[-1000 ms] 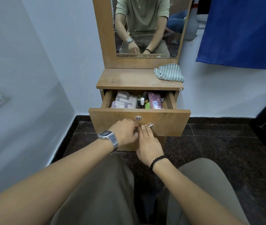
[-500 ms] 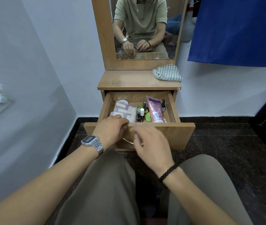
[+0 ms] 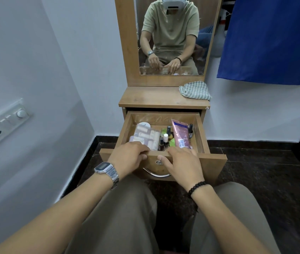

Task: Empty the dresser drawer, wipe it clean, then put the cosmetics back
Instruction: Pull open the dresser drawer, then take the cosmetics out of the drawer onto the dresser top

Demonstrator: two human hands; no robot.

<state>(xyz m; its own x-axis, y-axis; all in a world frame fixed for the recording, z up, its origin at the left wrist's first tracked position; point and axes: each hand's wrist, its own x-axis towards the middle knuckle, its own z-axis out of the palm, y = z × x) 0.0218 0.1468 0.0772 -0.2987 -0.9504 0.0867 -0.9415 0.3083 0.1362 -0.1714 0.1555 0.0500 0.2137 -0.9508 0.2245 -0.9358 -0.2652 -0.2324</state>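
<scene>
Dresser drawer (image 3: 203,132) stands pulled well out from under the dresser top (image 3: 156,97); the drawer is taken as landmark.

Left hand (image 3: 129,158) grips the top edge of the drawer front, left of the lock (image 3: 158,162): fingers curled over the rim, knuckles up. A metal watch (image 3: 107,170) sits on that wrist. Right hand (image 3: 182,162) holds the same edge just right of the lock, fingers bent over the rim and into the drawer, thumb down on the front face. A black bead bracelet (image 3: 196,187) is on that wrist. The curved metal handle (image 3: 157,174) shows below the lock, between the two hands, untouched.

Inside the drawer: a clear pack of pale tubes (image 3: 146,135) at the left, a round white lid (image 3: 143,124) behind it, small nail polish bottles (image 3: 165,138) in the middle, a pink tube (image 3: 179,132) lying right of them, one dark small bottle (image 3: 190,131) beside the right wall.

Checked green cloth (image 3: 195,90) lies bunched on the dresser top, above the drawer's right rear corner. The mirror (image 3: 171,35) rises behind the drawer.
</scene>
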